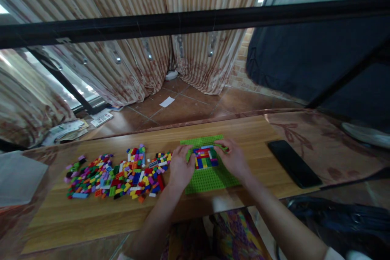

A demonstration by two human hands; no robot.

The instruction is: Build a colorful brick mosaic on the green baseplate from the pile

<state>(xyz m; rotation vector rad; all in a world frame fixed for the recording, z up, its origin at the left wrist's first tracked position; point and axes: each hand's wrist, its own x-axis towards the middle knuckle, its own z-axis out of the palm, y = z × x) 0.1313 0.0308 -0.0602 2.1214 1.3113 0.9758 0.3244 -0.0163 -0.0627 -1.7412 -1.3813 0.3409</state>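
A green baseplate [210,178] lies on the wooden table [152,219], with a patch of small coloured bricks [205,157] built on its middle. My left hand [180,168] rests on the plate's left edge, fingers curled against the left side of the brick patch. My right hand [233,157] lies over the plate's right side, its fingers bent and pressed at the patch's top right corner. Whether either hand pinches a brick is hidden by the fingers.
A spread pile of loose coloured bricks [117,174] covers the table left of the plate. A black phone [294,163] lies at the right. A translucent bag or lid [18,176] sits far left. Curtains and a tiled floor lie beyond the table.
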